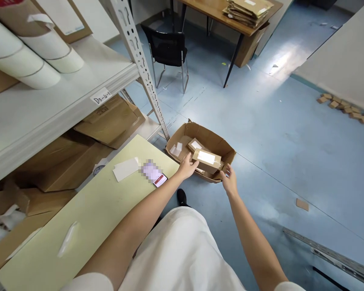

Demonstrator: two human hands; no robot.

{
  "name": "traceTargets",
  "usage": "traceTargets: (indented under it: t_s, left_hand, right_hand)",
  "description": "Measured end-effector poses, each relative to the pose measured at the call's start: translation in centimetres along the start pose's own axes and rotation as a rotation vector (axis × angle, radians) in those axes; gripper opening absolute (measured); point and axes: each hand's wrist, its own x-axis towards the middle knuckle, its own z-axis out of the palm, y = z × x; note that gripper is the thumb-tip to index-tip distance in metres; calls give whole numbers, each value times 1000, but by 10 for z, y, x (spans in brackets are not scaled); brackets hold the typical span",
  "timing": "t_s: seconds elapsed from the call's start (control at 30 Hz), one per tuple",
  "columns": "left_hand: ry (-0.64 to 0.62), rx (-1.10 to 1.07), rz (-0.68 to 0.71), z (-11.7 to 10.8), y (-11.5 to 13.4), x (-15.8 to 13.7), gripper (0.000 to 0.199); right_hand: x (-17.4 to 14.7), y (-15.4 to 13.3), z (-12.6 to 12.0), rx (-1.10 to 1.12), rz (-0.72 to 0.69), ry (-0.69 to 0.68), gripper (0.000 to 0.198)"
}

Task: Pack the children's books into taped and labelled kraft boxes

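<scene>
A small brown cardboard box (211,165) with a white label and clear tape lies tilted inside, or just above, a larger open carton (226,143) on the floor. My left hand (187,167) is at the box's left end, thumb and fingers spread, the thumb overlapping its edge. Close by the box's right end, my right hand (229,181) has its fingers apart and curved, with a narrow gap showing. Whether the left fingertips touch the box is hard to tell. Behind it in the carton are another labelled box (191,144) and white paper pieces (176,149).
Left of me, a pale yellow table (109,218) carries a phone (160,180), a white card (126,169) and a white stick-like item (67,239). A metal shelf (79,93) holds rolls and cartons. Ahead are a black chair (166,46) and a wooden desk (212,9).
</scene>
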Motion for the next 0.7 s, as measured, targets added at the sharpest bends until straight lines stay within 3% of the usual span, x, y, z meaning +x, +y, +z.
traceTargets:
  t_s: [0.07, 0.17, 0.27, 0.37, 0.53, 0.7]
  left_hand:
    - [-16, -30, -10, -14, -19, -25, 58]
    - [19, -55, -49, -43, -58, -73, 44]
    - [203, -83, -144, -74, -106, -132, 44]
    - [412, -137, -275, -93, -153, -191, 47]
    - [650, -218, -500, -90, -201, -260, 50]
    - [682, -227, -553, -61, -216, -286, 48]
  right_hand:
    - [-11, -12, 14, 53, -2, -86, 63]
    - [-32, -36, 41, 0, -90, -329, 51]
    - [-55, -61, 76, -163, -237, -635, 42]
    - [-75, -84, 118, -461, -411, -864, 44]
    - [-98, -108, 187, -943, -613, -1067, 48]
    - [-105, -105, 229, -1123, -636, -1102, 52]
